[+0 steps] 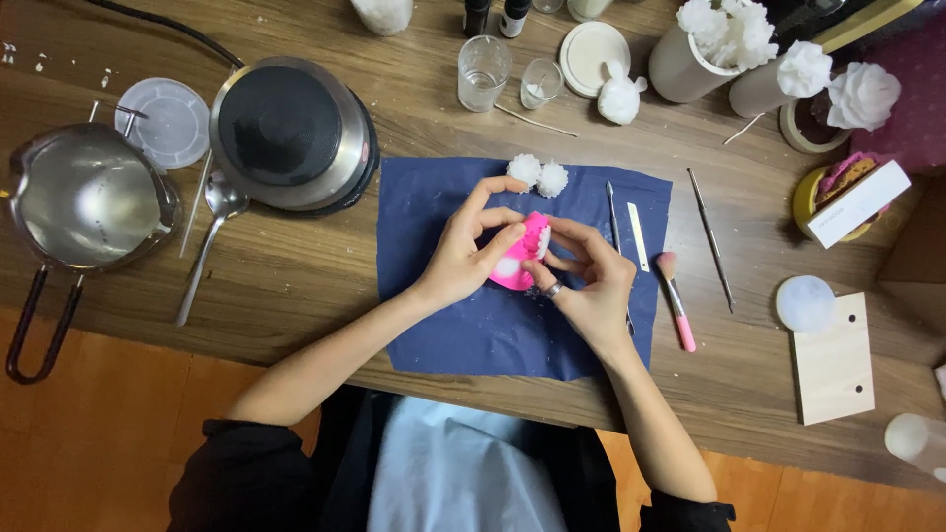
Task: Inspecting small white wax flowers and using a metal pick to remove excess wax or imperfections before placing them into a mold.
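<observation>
1. Left hand grips pink mould, fingers curled over its top edge; right hand pinches its right side
2. Mould sits over blue cloth; two white flowers just behind

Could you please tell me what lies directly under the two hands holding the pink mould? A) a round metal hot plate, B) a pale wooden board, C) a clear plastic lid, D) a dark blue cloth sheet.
D: the left hand and right hand hold the pink mould above the dark blue cloth sheet spread on the wooden table.
</observation>
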